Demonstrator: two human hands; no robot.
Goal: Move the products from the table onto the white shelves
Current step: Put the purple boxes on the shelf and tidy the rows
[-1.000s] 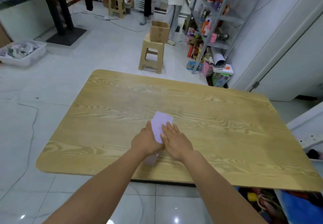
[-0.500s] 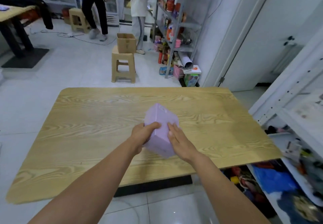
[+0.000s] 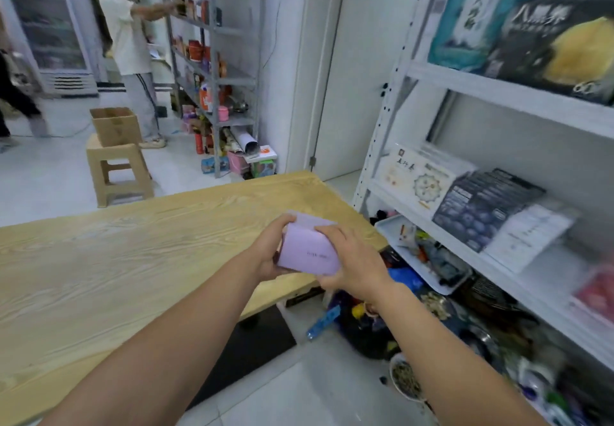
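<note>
Gripped by both: left hand (image 3: 267, 252) curled round the left end of the box (image 3: 307, 254), right hand (image 3: 357, 264) clasped over its right end and top. Held in the air, clear of the table (image 3: 133, 259), just above its right corner. Lies with the long axis roughly left to right, across the body. Sits left of the shelves (image 3: 498, 93), with the right hand nearer them. Probably calls for swinging right and leading in right end first, onto the middle board beside the packs (image 3: 481, 209).
</note>
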